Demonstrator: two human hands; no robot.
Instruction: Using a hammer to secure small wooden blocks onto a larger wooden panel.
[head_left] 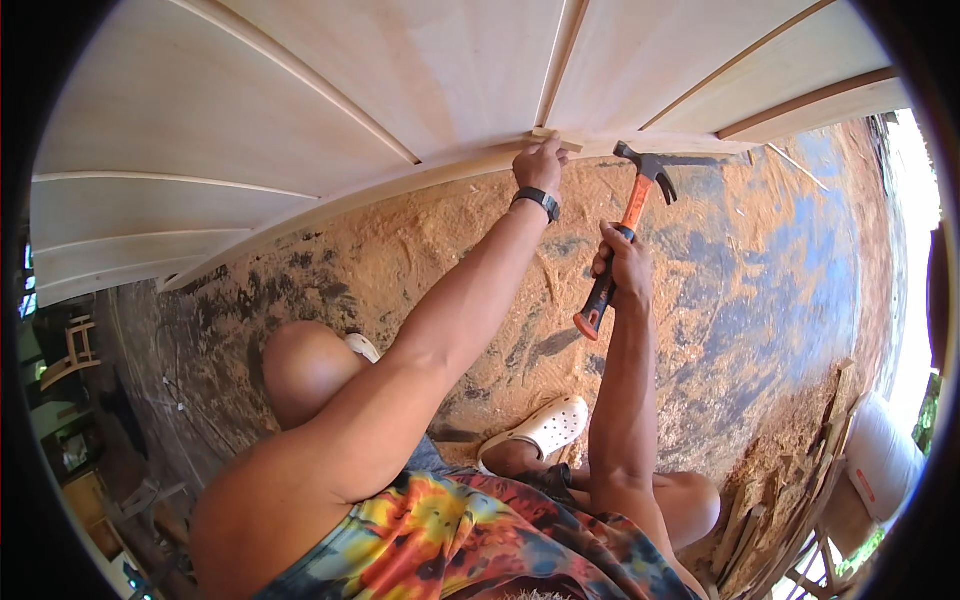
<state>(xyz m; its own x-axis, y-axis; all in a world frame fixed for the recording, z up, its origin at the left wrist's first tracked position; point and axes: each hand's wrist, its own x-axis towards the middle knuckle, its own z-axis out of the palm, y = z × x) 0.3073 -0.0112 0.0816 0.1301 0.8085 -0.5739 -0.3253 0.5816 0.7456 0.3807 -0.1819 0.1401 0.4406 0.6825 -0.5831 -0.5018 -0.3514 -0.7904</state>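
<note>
Arm stretched forward, the left hand [540, 165] pinches a small wood strip [571, 146] at the panel [450, 70] edge; the right hand [628, 264] clenches the hammer [636, 200], held head-forward above the sawdust-strewn floor [700, 340].

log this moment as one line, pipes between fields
left hand: fingers on wood strip at panel edge | right hand: gripping hammer by handle | ground: sawdust

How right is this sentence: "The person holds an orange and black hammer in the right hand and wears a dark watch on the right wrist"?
Not fully: the dark watch is on the wrist of the left hand, as the head view shows. The right hand does hold the hammer.
</note>
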